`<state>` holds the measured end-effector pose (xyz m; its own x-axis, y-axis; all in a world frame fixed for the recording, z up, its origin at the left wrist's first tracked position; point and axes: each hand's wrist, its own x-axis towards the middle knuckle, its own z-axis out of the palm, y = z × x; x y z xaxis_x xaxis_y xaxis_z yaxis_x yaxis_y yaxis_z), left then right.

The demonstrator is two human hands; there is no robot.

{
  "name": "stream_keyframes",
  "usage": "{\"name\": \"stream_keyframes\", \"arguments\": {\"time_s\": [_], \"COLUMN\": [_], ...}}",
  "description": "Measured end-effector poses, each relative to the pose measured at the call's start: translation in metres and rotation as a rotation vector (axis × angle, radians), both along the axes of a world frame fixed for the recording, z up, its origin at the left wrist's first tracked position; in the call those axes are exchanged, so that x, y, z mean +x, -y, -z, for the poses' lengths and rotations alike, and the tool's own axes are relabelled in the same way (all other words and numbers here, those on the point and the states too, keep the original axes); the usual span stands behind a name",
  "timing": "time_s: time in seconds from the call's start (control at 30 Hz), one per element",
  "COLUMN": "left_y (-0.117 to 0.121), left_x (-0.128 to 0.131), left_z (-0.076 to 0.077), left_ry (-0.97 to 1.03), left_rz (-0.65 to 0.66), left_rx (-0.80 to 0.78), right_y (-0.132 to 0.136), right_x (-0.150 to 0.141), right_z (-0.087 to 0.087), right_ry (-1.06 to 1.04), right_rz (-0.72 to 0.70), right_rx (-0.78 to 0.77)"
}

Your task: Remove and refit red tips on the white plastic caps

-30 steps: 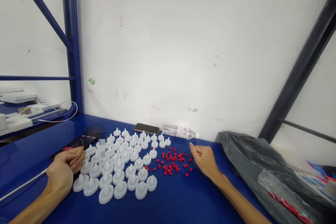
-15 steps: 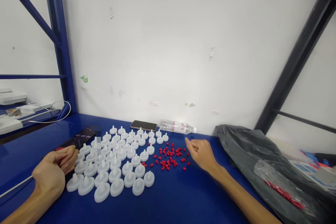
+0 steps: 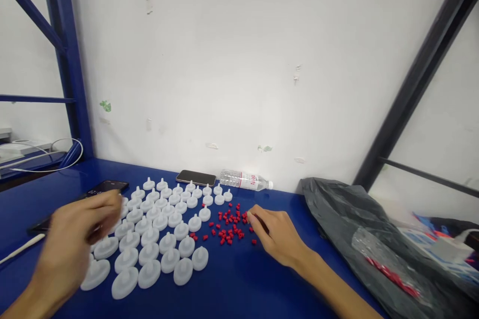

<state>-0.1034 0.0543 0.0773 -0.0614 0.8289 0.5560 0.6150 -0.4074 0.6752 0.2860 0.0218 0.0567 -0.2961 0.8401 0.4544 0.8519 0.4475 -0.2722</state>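
Note:
Several white round caps (image 3: pixel 164 232) with small stems stand in rows on the blue table (image 3: pixel 239 289). To their right lies a scatter of small red pieces (image 3: pixel 228 227). My right hand (image 3: pixel 277 234) rests on the table with its fingertips pinched together at the right edge of the red pieces; what they hold, if anything, is too small to see. My left hand (image 3: pixel 77 234) hovers over the left end of the white caps, smeared by motion, so its fingers are unclear.
A phone (image 3: pixel 195 178) and a lying water bottle (image 3: pixel 245 180) are by the white wall. A dark phone (image 3: pixel 95 190) lies at the left, with a white cable (image 3: pixel 17 250) in front of it. A black plastic bag (image 3: pixel 366 239) fills the right side.
My left hand has lifted off the table and swung right over the caps. My right hand has slid left into the red pieces. The view has drifted to the right.

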Motion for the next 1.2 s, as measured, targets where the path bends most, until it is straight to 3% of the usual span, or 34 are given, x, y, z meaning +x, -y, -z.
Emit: {"name": "stream_keyframes", "arguments": {"time_s": [0.03, 0.1, 0.17, 0.27, 0.53, 0.93, 1.2], "left_y": [0.007, 0.022, 0.038, 0.052, 0.050, 0.052, 0.060], "left_x": [0.014, 0.044, 0.069, 0.093, 0.095, 0.116, 0.121], "left_z": [-0.008, -0.021, -0.028, -0.025, 0.006, 0.000, 0.013], "left_ry": [-0.065, -0.446, -0.658, -0.778, -0.867, -0.882, -0.855], "left_rz": [0.088, 0.246, 0.222, 0.189, 0.182, 0.297, 0.410], "left_rx": [-0.058, -0.269, -0.354, -0.430, -0.471, -0.492, -0.392], "right_y": [0.001, 0.003, 0.004, 0.006, 0.007, -0.003, -0.007], "right_x": [0.003, 0.008, 0.010, 0.007, 0.000, 0.006, 0.009], "right_z": [0.001, 0.004, 0.006, 0.004, 0.002, 0.014, 0.018], "right_ry": [0.007, 0.030, 0.058, 0.096, 0.120, 0.160, 0.094], "right_rz": [-0.003, -0.011, -0.016, 0.000, 0.064, 0.096, 0.076], "right_rx": [-0.014, -0.045, -0.074, -0.108, -0.162, -0.179, -0.116]}}
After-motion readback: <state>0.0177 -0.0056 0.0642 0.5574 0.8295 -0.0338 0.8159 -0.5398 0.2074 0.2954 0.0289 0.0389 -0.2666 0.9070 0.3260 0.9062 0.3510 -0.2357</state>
